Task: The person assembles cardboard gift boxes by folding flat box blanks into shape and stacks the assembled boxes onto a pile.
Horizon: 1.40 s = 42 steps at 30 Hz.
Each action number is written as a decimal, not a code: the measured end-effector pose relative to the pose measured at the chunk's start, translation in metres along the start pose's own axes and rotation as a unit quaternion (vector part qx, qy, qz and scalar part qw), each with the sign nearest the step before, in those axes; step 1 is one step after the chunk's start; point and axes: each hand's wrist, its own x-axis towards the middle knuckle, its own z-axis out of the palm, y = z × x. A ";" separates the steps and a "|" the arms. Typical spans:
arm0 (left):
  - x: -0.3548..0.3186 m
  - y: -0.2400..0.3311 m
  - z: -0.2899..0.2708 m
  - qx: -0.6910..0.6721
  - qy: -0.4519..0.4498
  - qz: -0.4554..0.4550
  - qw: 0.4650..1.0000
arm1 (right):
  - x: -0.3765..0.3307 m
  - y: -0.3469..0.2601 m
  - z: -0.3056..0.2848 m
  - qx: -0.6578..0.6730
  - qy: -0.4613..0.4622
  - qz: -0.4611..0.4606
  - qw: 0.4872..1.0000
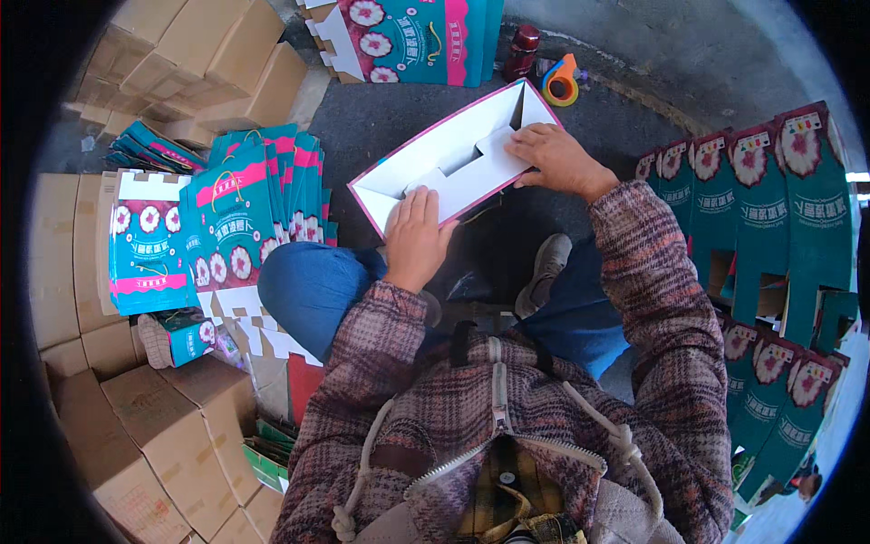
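In front of my knees is an open cardboard box [464, 187], long and narrow, white inside with dark pink edges. It lies at a slant, its right end farther from me. The white inner flaps meet around a notch in the middle. My left hand [419, 238] is on the box's near left part, fingers straight over the white card and thumb by the near rim. At the right end, my right hand [560, 161] has its fingers bent over a flap and its thumb at the near rim. The box's outer faces and underside are mostly hidden.
Flat teal and pink printed cartons [240, 213] are stacked at left, with more [426, 41] at the far side. Brown shipping boxes [172, 435] line the left. Rows of standing teal boxes [761, 199] fill the right. An orange tape dispenser [561, 82] sits beside a dark red bottle [523, 51].
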 end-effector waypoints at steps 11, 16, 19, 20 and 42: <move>-0.005 -0.012 -0.030 -0.110 0.172 -0.015 0.979 | -0.011 0.005 -0.012 0.100 0.144 0.046 0.983; 0.007 -0.104 -0.021 -0.415 0.154 -0.407 0.799 | -0.011 0.059 0.011 0.255 0.217 0.256 0.907; 0.014 -0.105 -0.016 -0.568 0.068 -0.537 0.620 | -0.011 0.074 0.024 0.540 0.102 0.386 0.741; 0.013 -0.107 -0.011 -0.592 0.037 -0.585 0.553 | -0.010 0.068 0.016 0.550 0.073 0.405 0.727; 0.014 -0.077 -0.005 -0.723 0.059 -0.189 0.662 | -0.046 0.086 0.006 0.722 0.168 0.303 0.598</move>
